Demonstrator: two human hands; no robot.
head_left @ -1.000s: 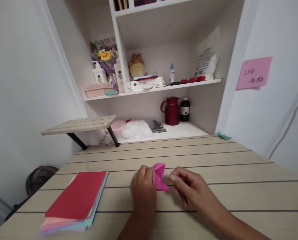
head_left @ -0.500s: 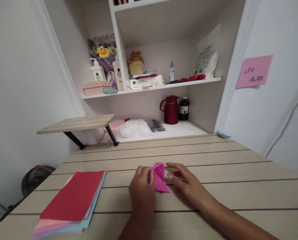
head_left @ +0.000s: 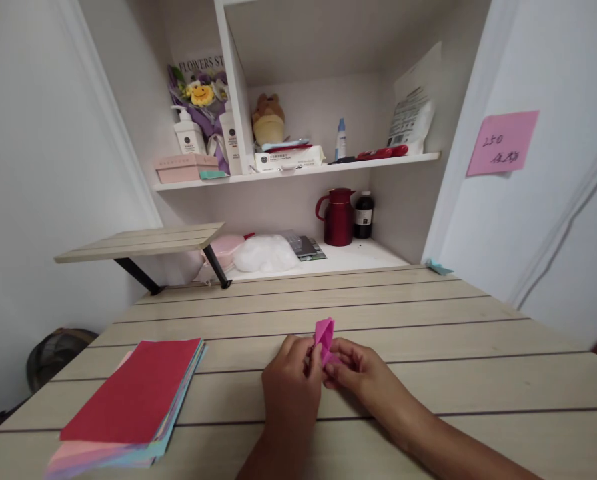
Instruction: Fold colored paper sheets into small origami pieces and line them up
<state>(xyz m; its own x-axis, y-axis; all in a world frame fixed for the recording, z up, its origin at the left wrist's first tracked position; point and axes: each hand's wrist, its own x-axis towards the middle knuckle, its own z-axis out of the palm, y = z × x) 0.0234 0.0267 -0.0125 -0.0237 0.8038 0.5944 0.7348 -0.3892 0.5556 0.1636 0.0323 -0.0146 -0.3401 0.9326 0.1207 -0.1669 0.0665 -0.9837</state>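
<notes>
A small piece of folded pink paper (head_left: 324, 332) stands between my two hands, just above the wooden tabletop (head_left: 428, 313). My left hand (head_left: 293, 377) pinches its left side with thumb and fingers closed. From the right, my right hand (head_left: 358, 370) grips the paper's lower right corner between thumb and fingertips. Fingers cover much of the paper's lower part. A stack of coloured paper (head_left: 133, 393), red sheet on top, lies to the left of my hands.
A small raised wooden stand (head_left: 143, 241) sits at the back left. Behind the table, shelves hold a red thermos jug (head_left: 338, 217), a dark bottle (head_left: 363, 215) and a white plastic bag (head_left: 265, 253). A folded blue paper (head_left: 438, 268) lies at the back right edge.
My right hand has moved left and closed on the pink paper's corner. The paper has turned and shifted slightly up in my left hand. The view has swung slightly right.
</notes>
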